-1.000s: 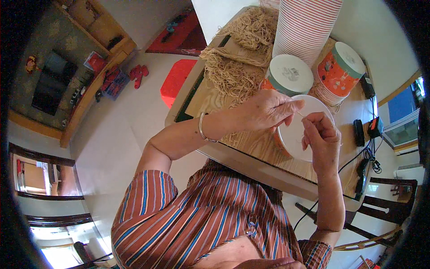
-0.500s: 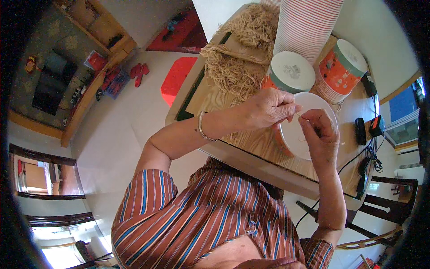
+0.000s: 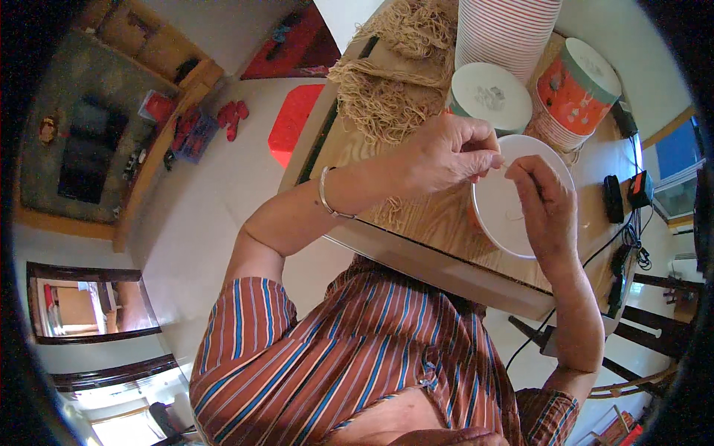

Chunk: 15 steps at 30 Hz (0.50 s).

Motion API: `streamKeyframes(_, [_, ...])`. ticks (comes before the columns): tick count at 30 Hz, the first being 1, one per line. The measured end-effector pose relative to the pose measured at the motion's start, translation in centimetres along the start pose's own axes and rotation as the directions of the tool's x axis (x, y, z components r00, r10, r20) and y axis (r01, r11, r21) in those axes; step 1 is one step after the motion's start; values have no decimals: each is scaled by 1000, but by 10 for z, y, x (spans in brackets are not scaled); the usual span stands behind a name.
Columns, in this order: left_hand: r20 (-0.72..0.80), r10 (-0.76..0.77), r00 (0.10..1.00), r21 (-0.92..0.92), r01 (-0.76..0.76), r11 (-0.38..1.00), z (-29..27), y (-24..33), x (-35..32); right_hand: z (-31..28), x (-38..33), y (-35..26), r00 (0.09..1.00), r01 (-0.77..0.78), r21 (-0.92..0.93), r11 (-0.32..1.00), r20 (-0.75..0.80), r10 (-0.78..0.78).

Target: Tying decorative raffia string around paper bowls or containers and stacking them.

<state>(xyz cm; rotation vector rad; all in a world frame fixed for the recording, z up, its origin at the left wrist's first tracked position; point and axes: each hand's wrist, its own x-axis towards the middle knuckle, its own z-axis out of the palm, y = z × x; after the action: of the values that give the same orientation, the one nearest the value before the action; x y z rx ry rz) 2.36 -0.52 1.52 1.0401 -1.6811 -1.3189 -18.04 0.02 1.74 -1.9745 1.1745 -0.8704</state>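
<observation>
both hands meet over a white round lid (image 3: 513,215) lying on the wooden desk (image 3: 439,223) near its front edge. the left hand (image 3: 446,152), a bangle on its wrist, has its fingertips pinched together on something too thin to make out. the right hand (image 3: 547,204) rests over the lid's right side, fingers curled in toward the left fingertips; whether it grips anything cannot be told. behind lie a heap of tan straw fibres (image 3: 387,89), a tall stack of striped paper cups (image 3: 506,33), a white-lidded tub (image 3: 491,97) and an orange tub (image 3: 576,82).
</observation>
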Motion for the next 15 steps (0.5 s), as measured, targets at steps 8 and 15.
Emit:
streamKeyframes(8, [19,-74,997,-81,75,994,-5,-10,9,-5,5,-1,992,-103,-65,993,72,107])
streamKeyframes(15, [26,-58,998,62,56,997,0,-5,11,-4,1,13,998,63,-30,998,6,-62])
